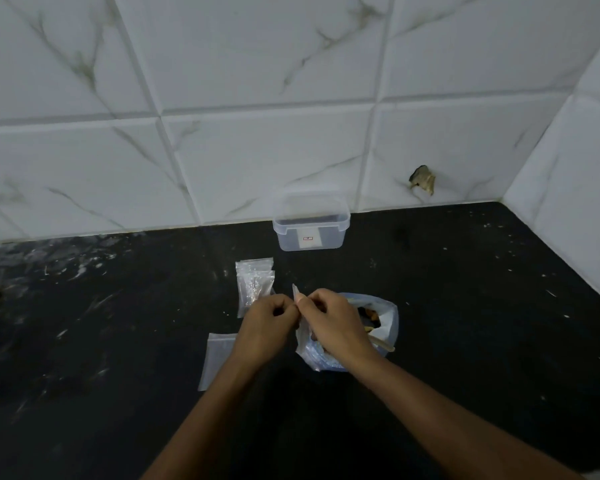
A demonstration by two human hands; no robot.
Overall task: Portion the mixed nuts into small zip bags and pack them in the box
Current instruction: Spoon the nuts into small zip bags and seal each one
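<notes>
While above the nut bag (385, 327), left hand (267, 327), right hand (333, 323), both pinching small zip bag (296, 293).

Both forearms reaching in from the bottom edge, bare, angled toward each other and converging near the middle. Left hand (265, 327) knuckles-up, fingers curled, thumb and forefinger pinched tight at the tips. Right hand (333, 323) just beside it, back of the hand up, fingers curled down, pinching too. Fingertips of the two hands meeting, nearly touching.
</notes>
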